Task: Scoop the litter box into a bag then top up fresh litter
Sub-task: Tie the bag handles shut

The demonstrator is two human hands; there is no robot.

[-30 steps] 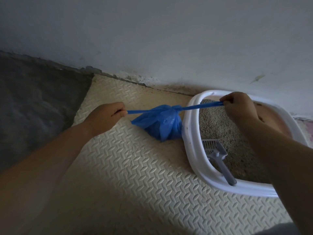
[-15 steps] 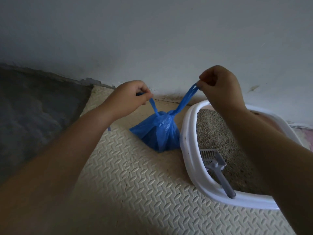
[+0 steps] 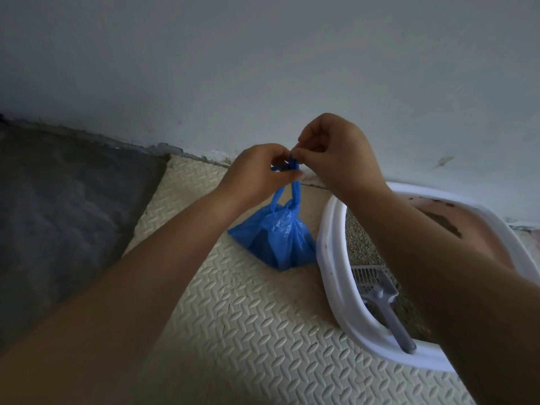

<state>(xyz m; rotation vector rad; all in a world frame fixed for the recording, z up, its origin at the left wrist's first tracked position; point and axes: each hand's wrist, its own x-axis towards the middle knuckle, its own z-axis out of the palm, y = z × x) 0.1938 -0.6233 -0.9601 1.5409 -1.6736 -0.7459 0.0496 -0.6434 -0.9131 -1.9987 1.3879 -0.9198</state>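
From my remote seat I see both hands meeting in front of the pale grey wall (image 3: 263,68). They are above a small blue plastic bag (image 3: 273,244) that sits just left of the white oval plastic litter box (image 3: 331,258). The left hand (image 3: 257,171) has its fingers curled round one twisted blue handle strip (image 3: 296,188), and a loop of it shows between thumb and fingers. The right hand (image 3: 333,150) pinches the top end of the same strips between thumb and forefinger, so both grips are closed on the bag's handles and the two hands touch at the fingertips. The bag's long axis runs up and down. Its knotted neck (image 3: 292,204) points up toward the hands and its bulging, pointed bottom points down at the cream foam mat with a raised herringbone pattern (image 3: 248,317). I cannot tell whether that bottom corner rests on the mat or hangs just clear of it. The bag's right side lies right against the box's outer wall. Inside the box, a grey plastic slotted scoop (image 3: 380,296) lies on the grainy beige litter (image 3: 362,244). Its slotted head points toward the wall and its handle runs back to the near rim, where the end leans. My right forearm crosses over the box and hides much of it. A dark grey floor surface (image 3: 58,214) lies left of the mat.
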